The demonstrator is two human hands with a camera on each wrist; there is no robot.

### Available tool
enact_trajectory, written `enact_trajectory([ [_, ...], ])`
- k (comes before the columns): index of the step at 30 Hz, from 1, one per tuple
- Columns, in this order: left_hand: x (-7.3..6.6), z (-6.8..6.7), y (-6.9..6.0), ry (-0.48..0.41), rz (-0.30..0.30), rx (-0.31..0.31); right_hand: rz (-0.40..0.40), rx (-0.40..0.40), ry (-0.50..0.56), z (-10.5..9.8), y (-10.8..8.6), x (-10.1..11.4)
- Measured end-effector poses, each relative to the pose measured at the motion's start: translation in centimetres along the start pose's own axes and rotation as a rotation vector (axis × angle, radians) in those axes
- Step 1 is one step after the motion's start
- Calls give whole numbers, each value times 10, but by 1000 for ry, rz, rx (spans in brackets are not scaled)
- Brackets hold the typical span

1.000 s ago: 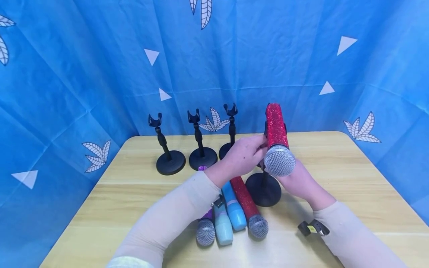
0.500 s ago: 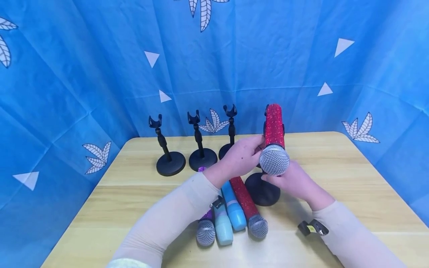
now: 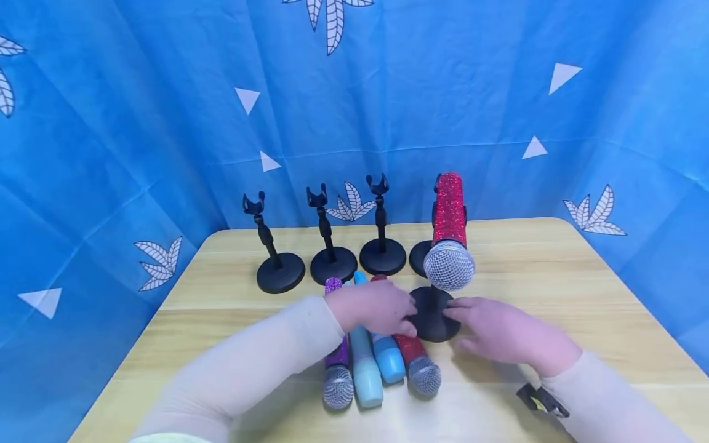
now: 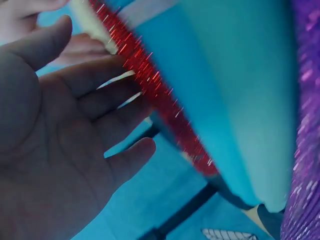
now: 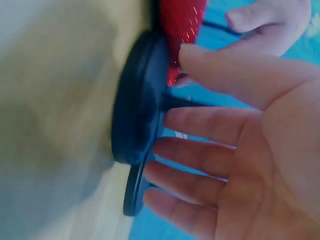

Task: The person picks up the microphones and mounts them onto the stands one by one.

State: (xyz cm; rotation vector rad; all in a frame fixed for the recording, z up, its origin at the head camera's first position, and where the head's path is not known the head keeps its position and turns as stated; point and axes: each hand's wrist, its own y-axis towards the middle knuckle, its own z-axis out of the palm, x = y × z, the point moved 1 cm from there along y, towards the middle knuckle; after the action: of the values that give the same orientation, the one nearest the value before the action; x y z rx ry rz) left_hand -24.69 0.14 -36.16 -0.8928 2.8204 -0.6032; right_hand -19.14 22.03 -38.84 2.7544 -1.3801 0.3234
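Observation:
A glittery red microphone with a silver mesh head (image 3: 450,215) rests in the clip of a black desk stand (image 3: 434,323), tilted head-down toward me. My left hand (image 3: 379,309) hovers with loose fingers at the left of that stand's round base, above a second red microphone (image 3: 412,351) lying on the table. In the left wrist view its palm faces the red glitter handle (image 4: 155,85). On the other side, my right hand (image 3: 501,329) has its fingers extended at the base's right edge. The right wrist view shows these fingers (image 5: 195,152) beside the base (image 5: 137,105), nothing gripped.
Beside the lying red microphone are a blue one (image 3: 389,360), a pale teal one (image 3: 367,375) and a purple one (image 3: 338,357). Several black stands with bare clips, such as the leftmost stand (image 3: 281,274), line the back. Another base (image 3: 418,257) stands partly behind the mounted microphone.
Both hands have let go of the upper stand and mounted microphone and moved down to either side of the base. The microphone stays in the clip.

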Motion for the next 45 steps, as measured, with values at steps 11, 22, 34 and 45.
enact_trajectory([
  [11, -19, 5, 24, 185, 88, 89, 29, -60, -138, 1, -12, 9],
  [22, -46, -28, 94, 241, -8, 166, 260, 6, -147, -11, -30, -36],
  [34, -57, -54, 129, 179, -157, 154, 359, 102, -84, -24, -18, -81],
  [45, -48, -50, 137, 267, -183, 136, 417, 112, 51, -24, -3, -96],
])
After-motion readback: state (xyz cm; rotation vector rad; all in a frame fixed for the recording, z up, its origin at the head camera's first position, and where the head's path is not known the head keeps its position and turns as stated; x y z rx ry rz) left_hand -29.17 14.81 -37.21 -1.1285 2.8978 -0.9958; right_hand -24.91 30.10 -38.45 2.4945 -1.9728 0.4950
